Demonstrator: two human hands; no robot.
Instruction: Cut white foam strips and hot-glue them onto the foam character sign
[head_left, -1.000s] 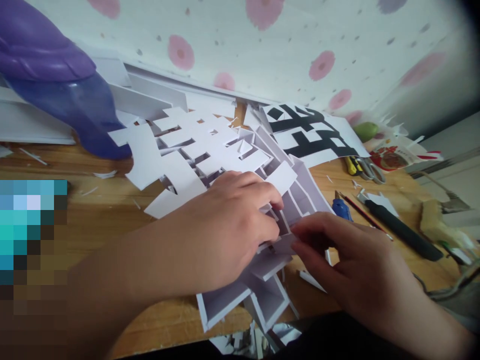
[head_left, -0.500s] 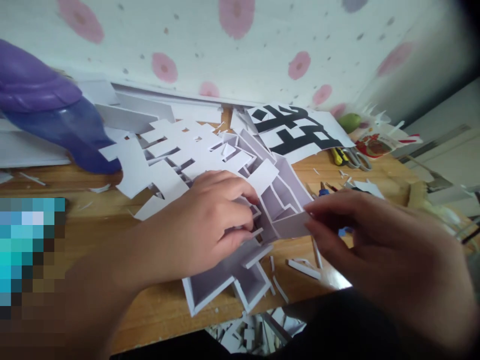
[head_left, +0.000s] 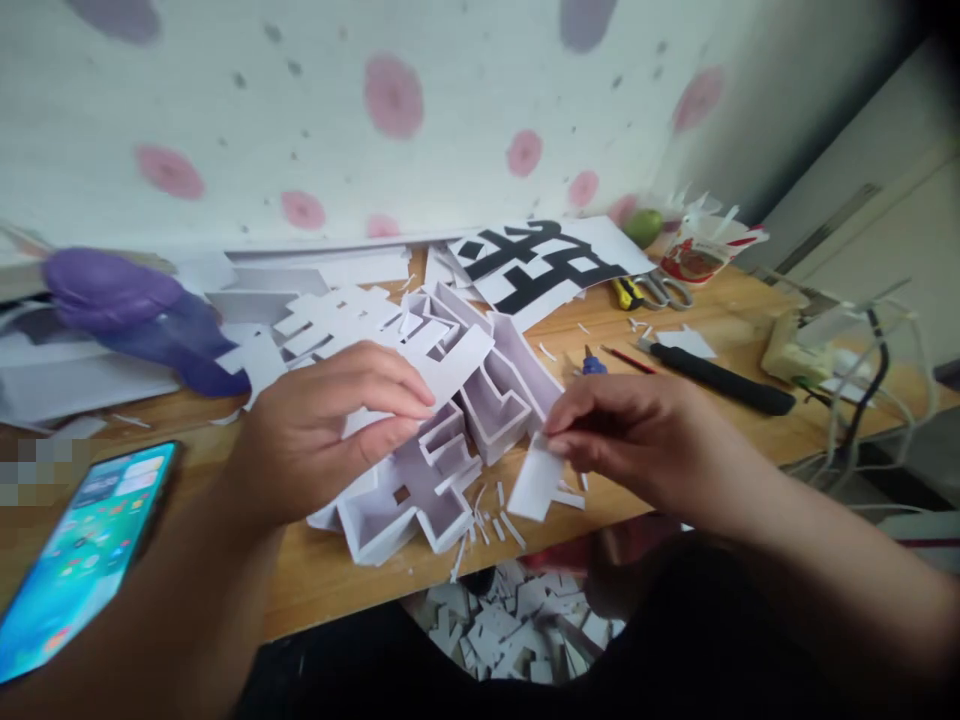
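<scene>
My right hand pinches a small flat piece of white foam board between thumb and fingers; the piece hangs down over the table's front part. My left hand is over the left side of the white foam-board structure, fingers curved and thumb slightly apart, with nothing plainly held. Beneath and between my hands lies the hollow structure of thin upright walls, with a small square hole in its floor. A white cut-out sheet with slots lies behind it, partly hidden by my left hand.
A lit phone lies at left, near a purple-blue object. Behind are a sheet with black characters, scissors and a red-white tub. A black-handled cutter lies right. Scraps fill a container below the edge.
My left hand has lifted out of the structure and shifted left. My right hand has come away from the structure's wall and now holds a small white piece. The view has shifted.
</scene>
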